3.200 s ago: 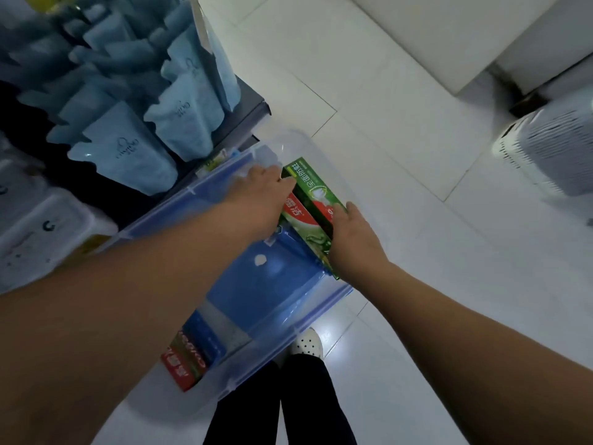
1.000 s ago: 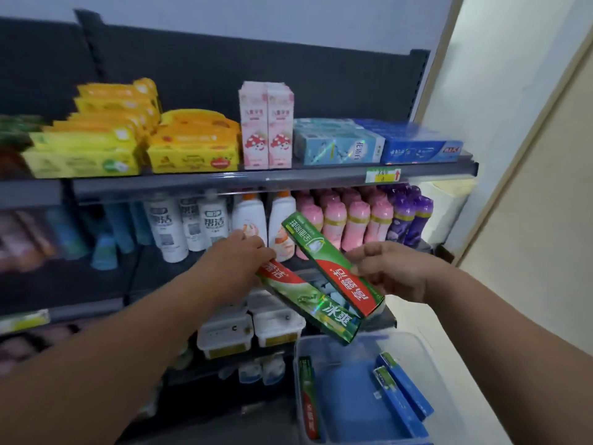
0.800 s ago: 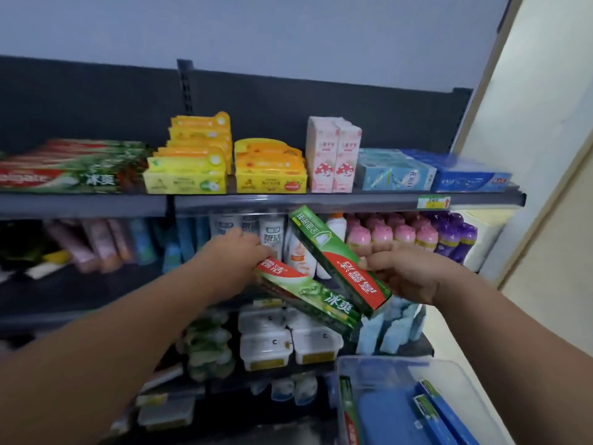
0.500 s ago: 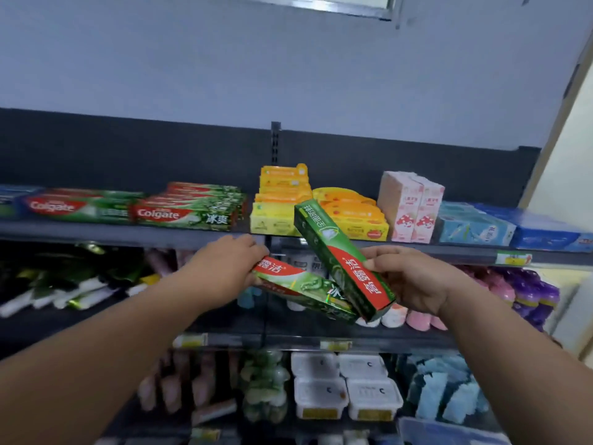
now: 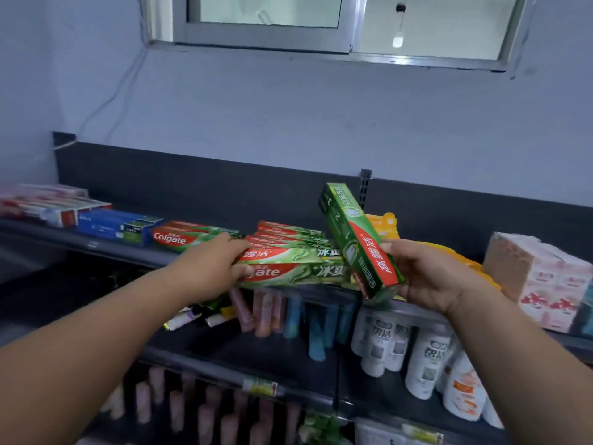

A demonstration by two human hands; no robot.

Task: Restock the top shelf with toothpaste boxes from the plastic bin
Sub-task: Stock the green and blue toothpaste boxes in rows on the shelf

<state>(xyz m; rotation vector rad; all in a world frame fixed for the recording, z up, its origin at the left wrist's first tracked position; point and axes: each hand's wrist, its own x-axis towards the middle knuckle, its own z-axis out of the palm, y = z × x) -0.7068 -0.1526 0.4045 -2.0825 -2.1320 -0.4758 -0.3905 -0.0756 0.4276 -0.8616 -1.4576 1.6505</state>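
Toothpaste box (image 5: 298,272) "Colgate": left hand (image 5: 208,271) grips | tilted box (image 5: 354,236), seemingly Colgate: right hand (image 5: 430,277) grips

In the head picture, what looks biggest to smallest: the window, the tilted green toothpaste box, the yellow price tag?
Largest: window.
Next: tilted green toothpaste box in the right hand, helped by being near the camera.
Smallest: yellow price tag.

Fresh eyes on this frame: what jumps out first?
The tilted green-and-red cardboard toothpaste box in the grip of the right hand, centre frame. Left of it, the left hand holds a matching box level at the front of the dark top shelf, by the stacked Colgate boxes.
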